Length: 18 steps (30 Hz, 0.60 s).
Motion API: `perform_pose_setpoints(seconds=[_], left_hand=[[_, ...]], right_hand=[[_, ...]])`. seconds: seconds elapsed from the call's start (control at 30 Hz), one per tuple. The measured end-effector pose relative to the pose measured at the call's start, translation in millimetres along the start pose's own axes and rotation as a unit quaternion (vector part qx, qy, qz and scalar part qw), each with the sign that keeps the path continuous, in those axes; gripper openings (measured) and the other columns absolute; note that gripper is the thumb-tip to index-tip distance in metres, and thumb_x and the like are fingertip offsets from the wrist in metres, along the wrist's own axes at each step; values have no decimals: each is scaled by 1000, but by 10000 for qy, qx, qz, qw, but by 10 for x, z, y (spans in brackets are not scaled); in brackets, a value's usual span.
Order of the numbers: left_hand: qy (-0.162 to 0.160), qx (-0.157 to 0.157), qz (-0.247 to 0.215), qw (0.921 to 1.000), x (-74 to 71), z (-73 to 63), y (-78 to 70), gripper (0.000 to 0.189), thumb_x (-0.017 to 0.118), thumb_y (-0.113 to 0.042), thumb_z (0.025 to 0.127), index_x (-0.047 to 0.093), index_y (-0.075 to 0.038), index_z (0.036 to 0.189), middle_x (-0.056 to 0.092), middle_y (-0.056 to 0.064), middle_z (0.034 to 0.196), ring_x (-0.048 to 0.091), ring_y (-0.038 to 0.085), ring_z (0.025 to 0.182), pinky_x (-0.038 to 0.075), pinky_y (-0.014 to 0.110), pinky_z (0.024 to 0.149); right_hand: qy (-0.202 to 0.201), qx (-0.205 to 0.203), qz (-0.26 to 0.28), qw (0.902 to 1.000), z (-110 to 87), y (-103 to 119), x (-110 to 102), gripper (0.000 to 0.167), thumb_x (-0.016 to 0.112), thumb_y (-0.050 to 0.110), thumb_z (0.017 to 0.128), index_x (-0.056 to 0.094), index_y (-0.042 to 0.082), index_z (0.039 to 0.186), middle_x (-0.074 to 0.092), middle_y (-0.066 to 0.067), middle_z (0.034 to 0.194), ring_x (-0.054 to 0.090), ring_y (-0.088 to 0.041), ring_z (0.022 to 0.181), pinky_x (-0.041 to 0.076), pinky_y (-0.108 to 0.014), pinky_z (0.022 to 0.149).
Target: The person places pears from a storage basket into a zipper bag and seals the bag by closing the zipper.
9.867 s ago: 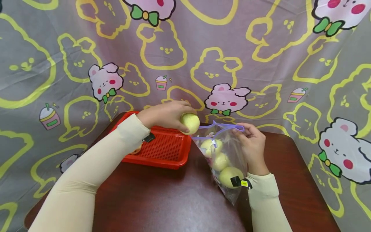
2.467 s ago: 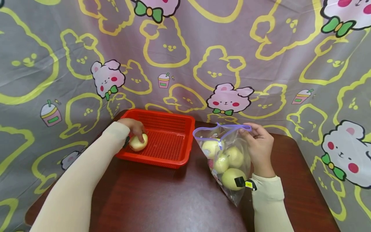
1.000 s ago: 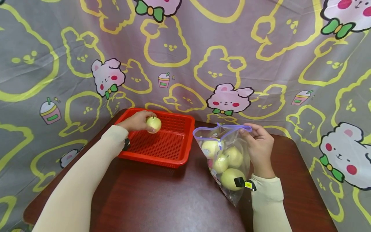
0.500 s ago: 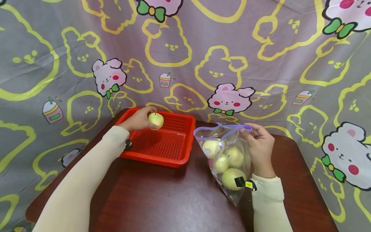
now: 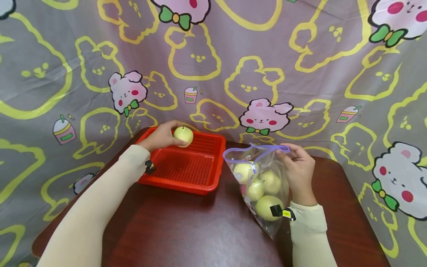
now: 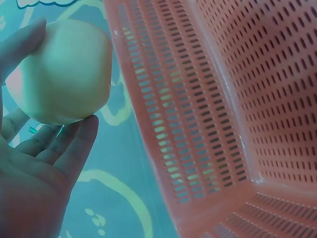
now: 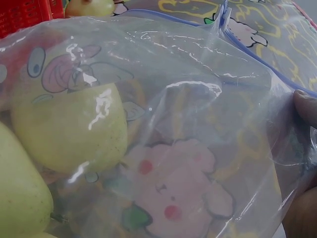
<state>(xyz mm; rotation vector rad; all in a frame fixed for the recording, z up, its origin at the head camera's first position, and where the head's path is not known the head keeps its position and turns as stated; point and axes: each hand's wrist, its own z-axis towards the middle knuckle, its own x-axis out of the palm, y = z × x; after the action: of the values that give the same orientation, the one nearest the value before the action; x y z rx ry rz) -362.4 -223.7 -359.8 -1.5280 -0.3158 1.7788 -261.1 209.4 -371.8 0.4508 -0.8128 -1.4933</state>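
My left hand (image 5: 162,136) grips a round yellow pear (image 5: 184,137), stem up, above the back left part of the red plastic basket (image 5: 213,174). In the left wrist view the pear (image 6: 69,74) sits between thumb and curled fingers, beside the basket's slotted wall (image 6: 173,99). With thumb and fingers my right hand (image 5: 299,168) pinches the purple zip edge of a clear zip bag (image 5: 280,174), whose mouth gapes toward the basket. Several pears (image 5: 268,207) lie inside the bag. Up close in the right wrist view, pears (image 7: 74,126) show through the plastic.
Basket and bag are on a dark reddish-brown table (image 5: 197,233). Behind and at both sides hangs a grey cloth (image 5: 207,48) printed with cartoon bunnies and yellow outlines. The basket's perforated floor shows below the held pear.
My left hand has picked the pear up from the basket's left side, lifted it, and shifted slightly right. More pears lie in the bag than at first. My right hand keeps its hold.
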Motion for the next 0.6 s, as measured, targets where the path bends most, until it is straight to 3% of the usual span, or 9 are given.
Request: perform_pose_setpoints(seconds=[0.23,0.6], left_hand=[[10,144,-260,9996,58,-20,-177,79,90,-33,68,53,-10,134,56,2,124,49,22,115,42,45,95],[183,571,-152,9981,120,-46,-435,79,88,-39,70,54,-9,135,58,-1,125,50,19,113,44,46,95]], right_hand=[[-14,82,-6,10000,-21,5,1,27,72,-12,81,60,-22,103,73,-5,81,70,-12,69,54,-22,63],[51,-81,81,9999,-18,18,16,26,73,-11,80,62,-20,101,72,-13,81,70,-13,69,55,-22,64]])
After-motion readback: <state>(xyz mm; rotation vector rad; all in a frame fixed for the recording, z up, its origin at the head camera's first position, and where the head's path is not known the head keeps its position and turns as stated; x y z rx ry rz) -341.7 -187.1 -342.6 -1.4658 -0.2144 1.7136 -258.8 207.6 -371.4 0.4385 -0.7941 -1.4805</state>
